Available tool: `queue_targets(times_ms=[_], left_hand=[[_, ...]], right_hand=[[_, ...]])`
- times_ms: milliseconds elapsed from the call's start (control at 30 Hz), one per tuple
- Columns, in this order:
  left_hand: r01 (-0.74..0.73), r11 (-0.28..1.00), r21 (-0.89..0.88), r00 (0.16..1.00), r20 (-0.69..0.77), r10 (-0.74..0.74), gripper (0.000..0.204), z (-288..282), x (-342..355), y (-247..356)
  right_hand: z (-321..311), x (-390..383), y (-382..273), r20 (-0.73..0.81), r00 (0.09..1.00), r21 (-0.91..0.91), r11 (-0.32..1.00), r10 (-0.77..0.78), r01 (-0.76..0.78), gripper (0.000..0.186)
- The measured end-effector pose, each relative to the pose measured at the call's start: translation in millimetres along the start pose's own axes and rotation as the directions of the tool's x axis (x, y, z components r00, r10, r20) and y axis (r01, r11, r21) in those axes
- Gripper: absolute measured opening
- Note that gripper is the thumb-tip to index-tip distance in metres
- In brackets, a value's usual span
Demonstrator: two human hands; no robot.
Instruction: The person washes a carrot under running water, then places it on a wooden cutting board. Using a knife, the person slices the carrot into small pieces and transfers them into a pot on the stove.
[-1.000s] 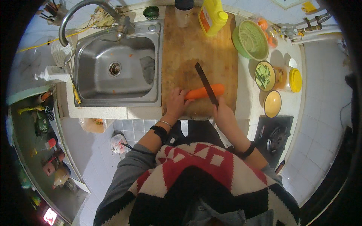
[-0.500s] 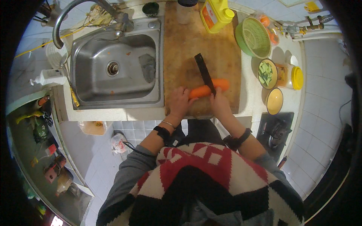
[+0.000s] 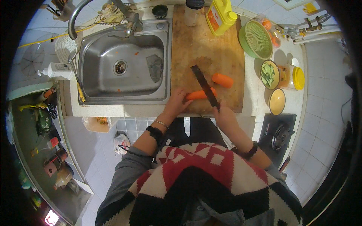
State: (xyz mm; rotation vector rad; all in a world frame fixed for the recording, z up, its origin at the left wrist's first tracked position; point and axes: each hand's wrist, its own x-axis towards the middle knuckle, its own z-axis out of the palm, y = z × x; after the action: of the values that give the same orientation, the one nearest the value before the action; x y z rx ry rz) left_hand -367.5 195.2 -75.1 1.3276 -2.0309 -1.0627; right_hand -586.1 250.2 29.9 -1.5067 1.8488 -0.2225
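Note:
On the wooden cutting board (image 3: 188,49) lies a carrot in two parts. My left hand (image 3: 177,102) grips the longer piece of carrot (image 3: 197,95) by its left end, close to the board's near edge. A dark-bladed kitchen knife (image 3: 204,84) slants over the right part of that piece, its tip toward the far left. My right hand (image 3: 225,113) is closed around the knife's handle, which the fingers mostly hide. The cut-off carrot piece (image 3: 223,80) rests apart, to the right of the blade.
Left of the board is a steel sink (image 3: 124,75) with a faucet (image 3: 132,23). A yellow jug (image 3: 220,17) and a dark-lidded jar (image 3: 192,13) stand at the back. To the right are a green basket (image 3: 247,39), a bowl of cut green vegetable (image 3: 277,71), a yellow bowl (image 3: 277,101) and a gas stove (image 3: 278,133).
The carrot, whole before, is now in two pieces, with the right one lying separate and farther back. My right hand and the knife have shifted slightly right and toward me.

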Motion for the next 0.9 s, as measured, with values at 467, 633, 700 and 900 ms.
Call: queue_targets(times_ms=[467, 633, 700, 900], left_hand=[[-0.051, 0.999, -0.001, 0.994, -0.092, 0.051, 0.035, 12.5, 1.1, -11.0], [-0.033, 0.998, 0.044, 0.998, -0.059, 0.036, 0.034, 12.1, -0.8, -8.3], [-0.032, 0.999, 0.036, 0.997, -0.07, 0.034, 0.033, 10.3, -1.7, -2.5], [0.119, 0.993, -0.024, 0.991, -0.061, -0.12, 0.035, -20.3, 1.7, 11.4]], right_hand=[[43.0, 34.9, -1.2, -0.048, 0.999, -0.085, 0.996, 0.0, -0.004, 0.022], [58.3, 52.5, 18.5, -0.058, 0.998, 0.011, 1.0, -0.028, 0.028, 0.026], [54.0, 57.7, 28.9, -0.125, 0.977, 0.116, 0.976, -0.171, 0.185, 0.028], [40.2, 62.5, 31.0, -0.056, 0.984, 0.077, 0.982, -0.17, 0.174, 0.029]])
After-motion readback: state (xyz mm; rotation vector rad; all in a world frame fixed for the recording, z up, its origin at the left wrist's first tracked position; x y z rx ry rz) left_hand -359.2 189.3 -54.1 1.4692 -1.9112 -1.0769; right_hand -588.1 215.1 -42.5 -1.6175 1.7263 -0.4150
